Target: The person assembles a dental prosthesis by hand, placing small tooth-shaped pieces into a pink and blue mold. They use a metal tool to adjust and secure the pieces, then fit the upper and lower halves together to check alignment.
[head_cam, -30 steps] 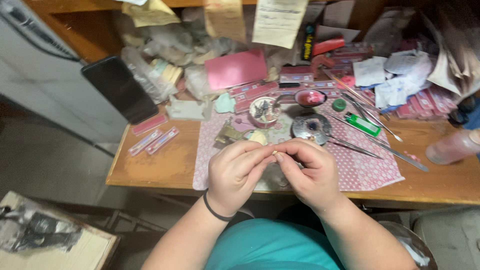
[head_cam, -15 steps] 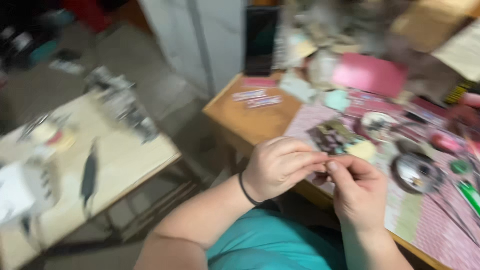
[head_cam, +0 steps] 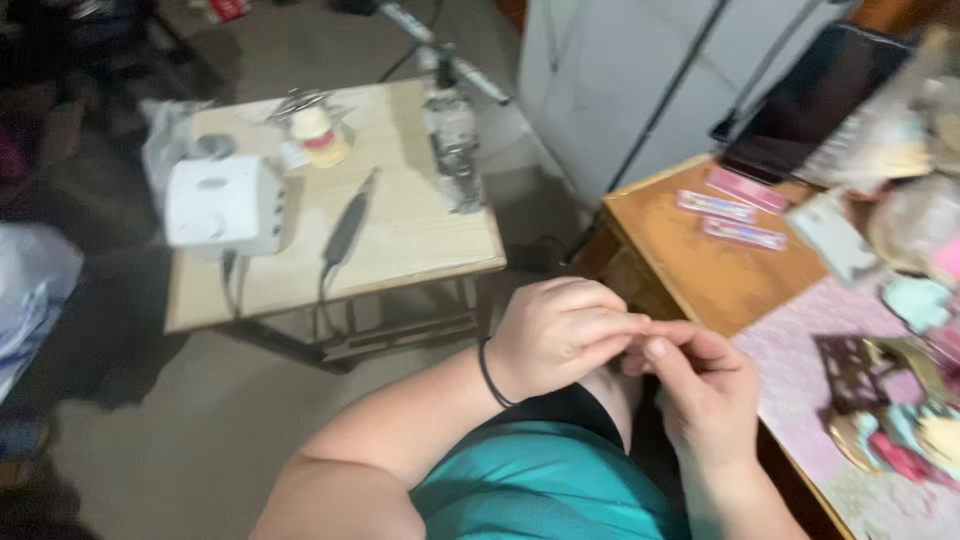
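Note:
My left hand (head_cam: 560, 335) and my right hand (head_cam: 700, 385) meet over my lap, in front of the teal shirt (head_cam: 540, 480). The left fingers curl closed against the right hand's fingertips, and the right thumb presses in beside them. Anything tiny pinched between them is hidden. A black band (head_cam: 490, 375) circles my left wrist. Both hands hover just off the corner of the wooden desk (head_cam: 690, 260), touching nothing on it.
A low side table (head_cam: 400, 250) on the left holds a white box device (head_cam: 225, 205), a dark pen-like handpiece (head_cam: 345, 225) and a small bottle (head_cam: 320, 135). The desk carries pink strips (head_cam: 715, 207), a pink mat (head_cam: 800, 360), a dark tablet (head_cam: 810, 95) and blurred clutter.
The view has swung left from the cluttered desk to the side table and floor. My hands stay pressed together at the fingertips.

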